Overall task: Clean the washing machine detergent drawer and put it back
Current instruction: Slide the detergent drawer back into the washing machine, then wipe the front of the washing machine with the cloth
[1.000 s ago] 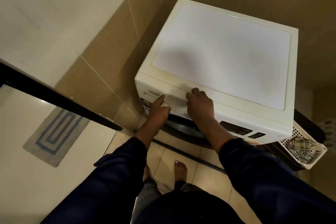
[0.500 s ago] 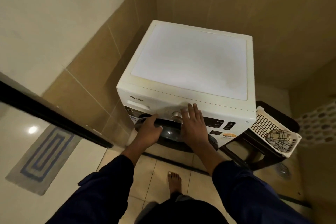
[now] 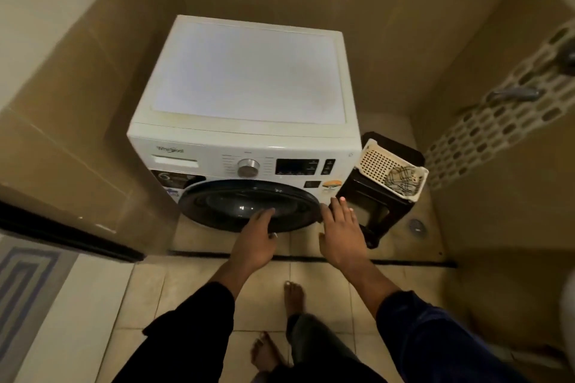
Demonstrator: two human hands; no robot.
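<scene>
A white front-loading washing machine (image 3: 249,87) stands in a tiled corner. Its detergent drawer (image 3: 174,157) sits shut in the upper left of the front panel, flush with the face. A silver dial (image 3: 248,167) and a dark display (image 3: 297,167) lie to the drawer's right. The round dark door (image 3: 236,199) is shut. My left hand (image 3: 256,238) hovers in front of the door's lower part, fingers apart, holding nothing. My right hand (image 3: 340,230) is spread beside the door's right edge, also holding nothing.
A dark plastic stool (image 3: 378,208) stands right of the machine with a cream perforated basket (image 3: 378,162) holding a checked cloth. A floor drain (image 3: 417,225) lies past the stool. A black door threshold (image 3: 71,239) and a striped mat (image 3: 25,283) are at left. My bare feet stand on beige tiles.
Both hands have come off the top front panel and dropped to door height. The camera has pulled back, so the whole machine front, with the drawer shut, now shows.
</scene>
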